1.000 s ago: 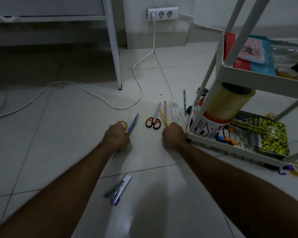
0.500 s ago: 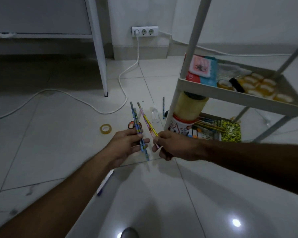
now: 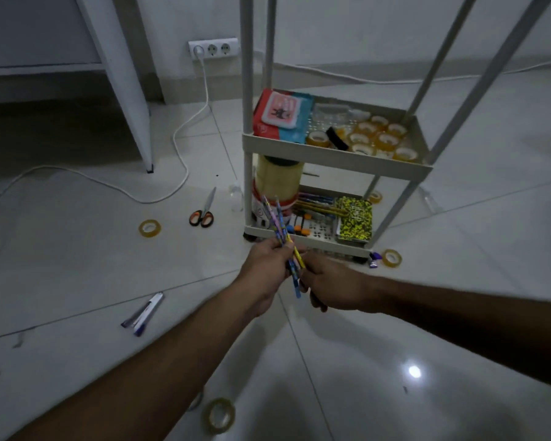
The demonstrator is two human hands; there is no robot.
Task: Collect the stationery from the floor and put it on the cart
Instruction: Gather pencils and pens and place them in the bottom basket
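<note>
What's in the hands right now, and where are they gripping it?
A bunch of pencils, gripped by both the left hand and right hand around the lower half.

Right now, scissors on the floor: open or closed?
Closed. The scissors lie flat on the tile, blades together in one line, orange handles side by side.

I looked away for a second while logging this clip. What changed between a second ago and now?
Both hands lifted pencils off the floor and brought them together: the left hand now grips the gathered pencils in front of the cart, with the right hand at their lower ends. The scissors and pens stay on the floor.
</note>
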